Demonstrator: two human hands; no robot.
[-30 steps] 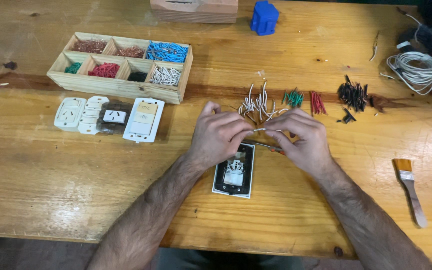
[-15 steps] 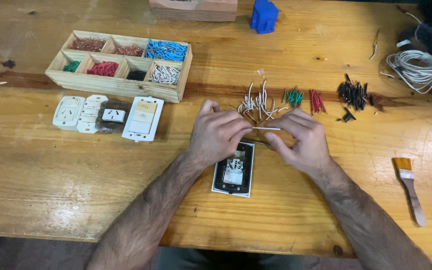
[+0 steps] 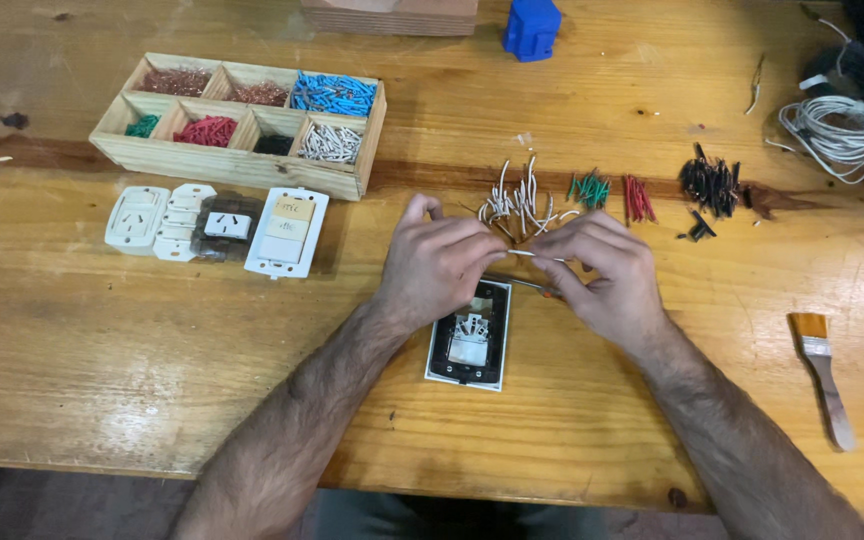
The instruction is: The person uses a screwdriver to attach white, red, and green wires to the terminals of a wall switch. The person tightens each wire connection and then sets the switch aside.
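Observation:
My left hand (image 3: 439,262) and my right hand (image 3: 600,270) meet above the table and pinch the two ends of a short white wire piece (image 3: 522,253) between their fingertips. Just below them lies a wall socket module (image 3: 470,336), back side up, black frame with white parts inside. A thin tool (image 3: 532,286) lies under my right hand, mostly hidden. Beyond the hands sits a loose pile of white wire pieces (image 3: 517,203).
A wooden compartment box (image 3: 242,120) with sorted coloured wire bits stands at the back left, several white socket modules (image 3: 217,225) in front of it. Green (image 3: 589,187), red (image 3: 637,198) and black (image 3: 709,183) wire piles lie right. A brush (image 3: 820,372), a white cable coil (image 3: 842,130), a blue block (image 3: 531,25).
Both hands have stayed over the socket module; the fingers shifted slightly along the white wire piece. Nothing else has moved.

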